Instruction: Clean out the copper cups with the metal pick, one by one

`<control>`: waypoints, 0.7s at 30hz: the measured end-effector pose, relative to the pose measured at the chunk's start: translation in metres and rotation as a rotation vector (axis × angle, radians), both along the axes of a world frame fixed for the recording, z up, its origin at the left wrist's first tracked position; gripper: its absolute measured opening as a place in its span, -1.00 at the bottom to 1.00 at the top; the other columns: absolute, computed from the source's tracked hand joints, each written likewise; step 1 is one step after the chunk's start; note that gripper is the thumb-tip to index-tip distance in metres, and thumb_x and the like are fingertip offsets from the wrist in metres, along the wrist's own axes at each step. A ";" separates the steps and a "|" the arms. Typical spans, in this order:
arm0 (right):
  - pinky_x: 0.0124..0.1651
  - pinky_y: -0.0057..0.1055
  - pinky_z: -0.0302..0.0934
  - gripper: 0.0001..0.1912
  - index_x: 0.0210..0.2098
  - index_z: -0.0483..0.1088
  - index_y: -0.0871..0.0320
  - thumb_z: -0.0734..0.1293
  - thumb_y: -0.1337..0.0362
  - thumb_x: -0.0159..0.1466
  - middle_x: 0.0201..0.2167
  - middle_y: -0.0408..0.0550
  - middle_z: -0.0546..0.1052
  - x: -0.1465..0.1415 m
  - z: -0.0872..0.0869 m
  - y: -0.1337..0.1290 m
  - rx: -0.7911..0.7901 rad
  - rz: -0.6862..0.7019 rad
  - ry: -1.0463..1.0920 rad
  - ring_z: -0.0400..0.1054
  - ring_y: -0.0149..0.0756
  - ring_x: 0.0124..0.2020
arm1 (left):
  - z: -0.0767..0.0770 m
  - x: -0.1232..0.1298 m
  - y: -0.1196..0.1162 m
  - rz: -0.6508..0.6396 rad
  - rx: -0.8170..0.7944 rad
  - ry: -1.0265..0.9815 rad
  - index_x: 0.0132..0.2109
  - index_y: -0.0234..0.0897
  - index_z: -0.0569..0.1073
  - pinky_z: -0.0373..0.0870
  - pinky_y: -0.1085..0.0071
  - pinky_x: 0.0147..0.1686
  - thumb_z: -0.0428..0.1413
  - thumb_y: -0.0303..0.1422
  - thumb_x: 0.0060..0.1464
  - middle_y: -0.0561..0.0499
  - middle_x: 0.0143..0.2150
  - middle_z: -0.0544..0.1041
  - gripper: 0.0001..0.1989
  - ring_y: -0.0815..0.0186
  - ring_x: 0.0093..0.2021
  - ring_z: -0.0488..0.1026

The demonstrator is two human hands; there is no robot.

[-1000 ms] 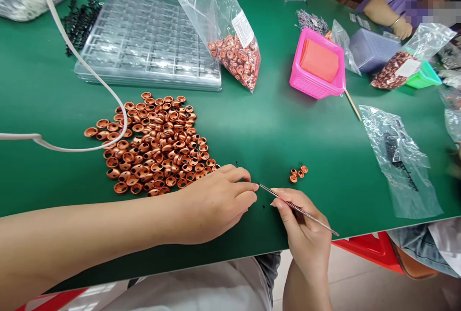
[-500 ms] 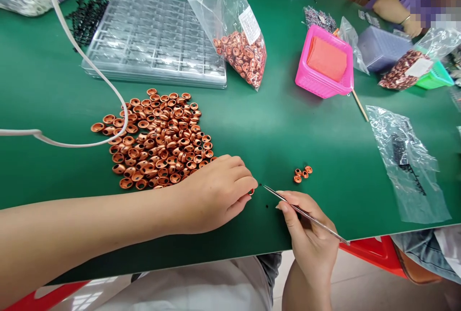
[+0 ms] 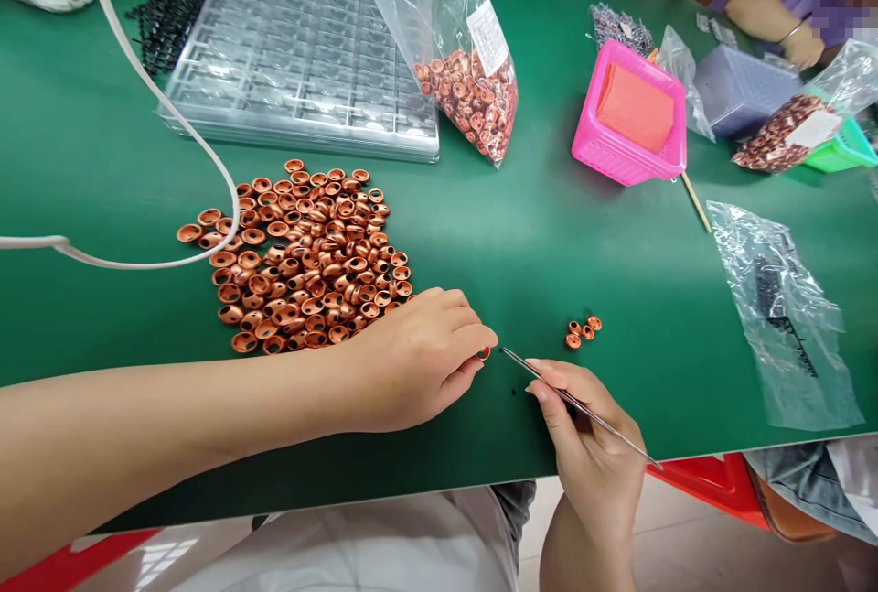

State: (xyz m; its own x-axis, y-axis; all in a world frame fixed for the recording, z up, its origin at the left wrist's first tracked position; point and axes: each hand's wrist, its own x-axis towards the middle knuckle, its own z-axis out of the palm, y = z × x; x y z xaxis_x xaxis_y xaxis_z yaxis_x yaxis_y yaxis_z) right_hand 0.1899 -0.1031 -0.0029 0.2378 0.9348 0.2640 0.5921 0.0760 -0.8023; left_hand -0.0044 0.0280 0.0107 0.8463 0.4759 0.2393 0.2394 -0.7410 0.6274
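Observation:
Between its thumb and fingers, my left hand [image 3: 429, 359] pinches a copper-coloured cup piece [image 3: 484, 353], just right of a large pile of similar pieces [image 3: 322, 258]. My right hand [image 3: 594, 423] is closed round metal tweezers [image 3: 583, 409], whose tips point left toward the held piece. A tiny black part [image 3: 501, 350] is at the tweezer tips; whether they grip it is too small to tell. Another black speck [image 3: 514, 392] lies on the green table [image 3: 508, 244] below the tips. Several copper pieces [image 3: 583, 331] sit grouped to the right.
Clear plastic trays [image 3: 294, 52], a bag of copper pieces [image 3: 473, 98] and black parts [image 3: 168, 20] lie behind. A white cable [image 3: 165, 116] crosses the left. Rightward are a pink basket [image 3: 631, 116] and plastic bag [image 3: 788, 327]. Another person's arm [image 3: 768, 11] rests far right.
The tweezer tips have come to the upper black part, which stood slightly apart from them before. My left hand still pinches the copper piece. The whole view has shifted slightly.

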 end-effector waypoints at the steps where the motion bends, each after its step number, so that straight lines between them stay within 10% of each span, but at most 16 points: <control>1: -0.14 -0.37 0.44 -0.69 -0.12 0.45 0.03 0.35 0.49 0.21 -0.17 -0.15 0.58 0.000 0.000 0.000 0.002 0.003 0.000 0.50 -0.32 -0.16 | 0.000 0.000 0.000 -0.001 -0.001 0.002 -0.14 -0.38 0.49 0.27 0.30 -0.25 -0.03 -0.51 0.22 -0.07 -0.31 0.50 -0.80 0.24 -0.25 0.32; 21: -0.21 -0.35 0.45 -0.79 -0.15 0.47 0.05 0.35 0.41 0.23 -0.19 -0.11 0.59 -0.001 0.001 0.000 -0.041 -0.042 -0.005 0.51 -0.30 -0.20 | -0.001 -0.001 0.001 -0.067 0.030 0.106 -0.02 -0.34 0.49 0.31 0.19 -0.14 -0.05 -0.56 0.17 -0.15 -0.10 0.43 -0.69 0.16 -0.12 0.32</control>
State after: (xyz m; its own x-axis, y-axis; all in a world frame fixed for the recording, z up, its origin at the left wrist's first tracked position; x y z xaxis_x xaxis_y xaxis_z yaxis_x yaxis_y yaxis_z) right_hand 0.1886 -0.1032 -0.0023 0.2759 0.9341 0.2268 0.5981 0.0179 -0.8012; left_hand -0.0057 0.0295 0.0095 0.8974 0.4112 0.1598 0.2524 -0.7757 0.5784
